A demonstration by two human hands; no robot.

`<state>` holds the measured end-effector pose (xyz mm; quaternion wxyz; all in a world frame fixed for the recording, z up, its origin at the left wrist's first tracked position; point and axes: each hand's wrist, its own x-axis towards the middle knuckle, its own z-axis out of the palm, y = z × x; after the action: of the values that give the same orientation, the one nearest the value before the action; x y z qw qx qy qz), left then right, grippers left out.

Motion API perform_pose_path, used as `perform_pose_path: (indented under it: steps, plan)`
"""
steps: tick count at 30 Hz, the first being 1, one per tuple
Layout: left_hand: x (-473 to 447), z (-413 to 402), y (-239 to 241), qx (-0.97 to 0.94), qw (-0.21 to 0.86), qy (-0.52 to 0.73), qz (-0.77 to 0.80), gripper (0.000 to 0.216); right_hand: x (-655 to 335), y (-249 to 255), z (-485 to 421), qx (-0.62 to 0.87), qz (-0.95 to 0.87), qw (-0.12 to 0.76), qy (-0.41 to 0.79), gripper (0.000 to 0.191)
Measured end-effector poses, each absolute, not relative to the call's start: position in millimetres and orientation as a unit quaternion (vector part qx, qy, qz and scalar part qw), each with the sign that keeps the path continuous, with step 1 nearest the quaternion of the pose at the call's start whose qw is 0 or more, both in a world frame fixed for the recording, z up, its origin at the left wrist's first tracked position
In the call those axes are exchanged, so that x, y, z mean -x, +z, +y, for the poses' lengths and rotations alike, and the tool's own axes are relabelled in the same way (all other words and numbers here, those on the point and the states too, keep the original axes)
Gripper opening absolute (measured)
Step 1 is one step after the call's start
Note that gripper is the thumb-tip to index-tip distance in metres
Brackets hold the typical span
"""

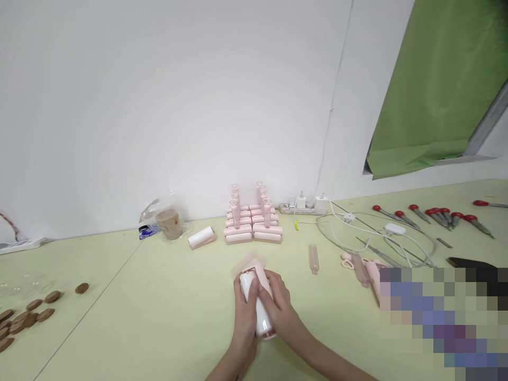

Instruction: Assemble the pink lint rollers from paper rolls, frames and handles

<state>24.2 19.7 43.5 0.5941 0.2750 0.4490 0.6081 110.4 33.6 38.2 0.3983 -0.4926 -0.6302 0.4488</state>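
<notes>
The left hand (245,309) and right hand (284,307) are gripping a white roll (262,319) and pink holder (262,277), curled fingers holding opposite sides.

- The pale green tabletop (159,307) was crossed by a thin seam (92,304) left of centre.
- Near its back edge were a bagged cup (170,222), a white roll (201,238), rows of pink rollers (266,231) and a power strip (304,210).
- A translucent pink tube (314,258) lay farther from that edge.
- Red-handled tools (445,211) lay toward the right edge, brown discs (34,305) toward the left.
</notes>
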Motion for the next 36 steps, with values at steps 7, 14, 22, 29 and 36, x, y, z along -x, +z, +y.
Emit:
perform_pose_path:
  steps: [7,14,22,29,36]
  plan:
    - [-16,20,54,-0.439,0.628,0.487,0.420,0.069,-149,61,49,0.406,-0.695,0.327,0.495,0.040]
    - [-14,15,52,-0.611,0.589,0.267,0.456,0.057,-194,105,56,0.370,-0.895,0.077,0.235,0.022]
    - [-12,-1,64,-0.688,0.532,0.156,0.469,0.041,-186,105,39,0.280,-0.938,-0.044,0.198,0.018]
    - [-1,11,57,-0.696,0.549,0.105,0.450,0.068,-187,110,46,0.235,-0.938,-0.062,0.246,0.019]
    - [2,15,52,-0.707,0.537,0.085,0.453,0.066,-186,106,48,0.237,-0.929,-0.057,0.279,0.021]
